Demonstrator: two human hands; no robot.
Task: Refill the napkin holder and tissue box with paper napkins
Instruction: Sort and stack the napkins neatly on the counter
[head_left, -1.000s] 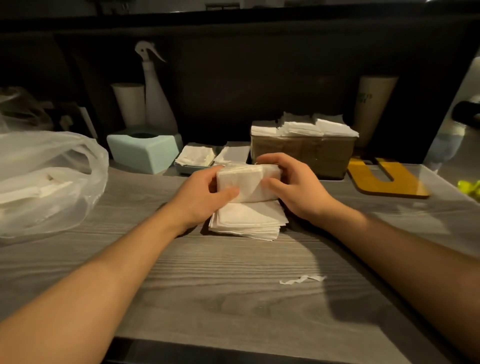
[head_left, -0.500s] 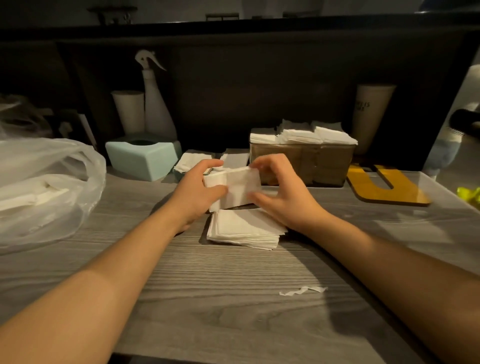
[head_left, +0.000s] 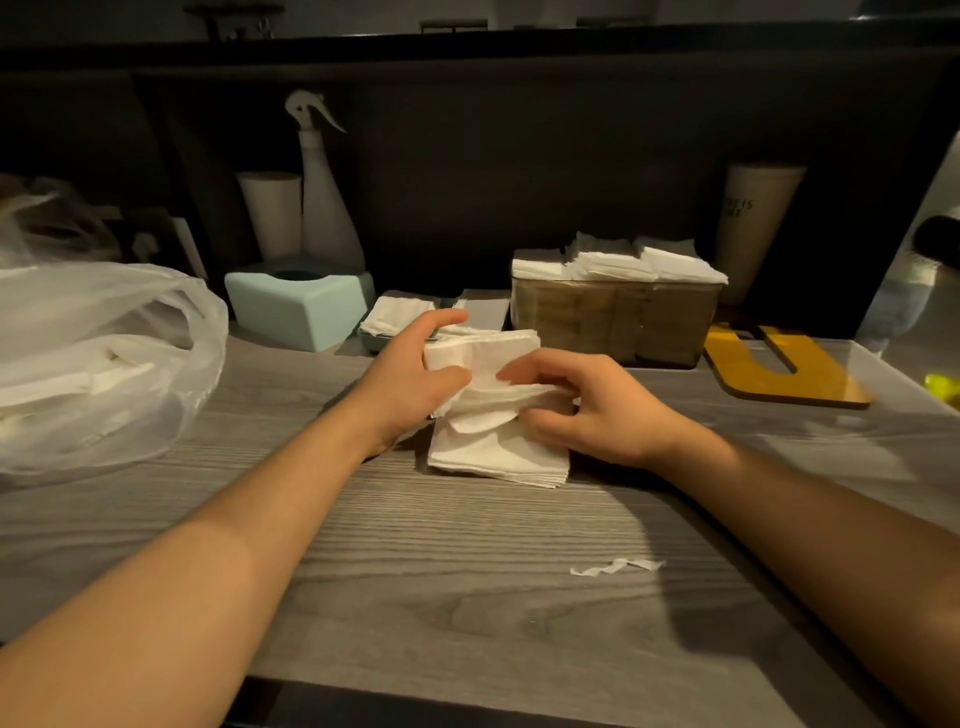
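— What moved?
— The right hand (head_left: 597, 410) dropped from the lifted wad to pinch napkins on the pile (head_left: 493, 452), mid-table (head_left: 467, 597).
— Left hand (head_left: 415, 379)?
— Gripping the wad (head_left: 483, 348), just before the full holder (head_left: 615, 322).

Dim warm light, wide-angle edge distortion

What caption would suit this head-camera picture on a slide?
Both hands, left and right, grip a napkin bundle above a napkin stack on the table.
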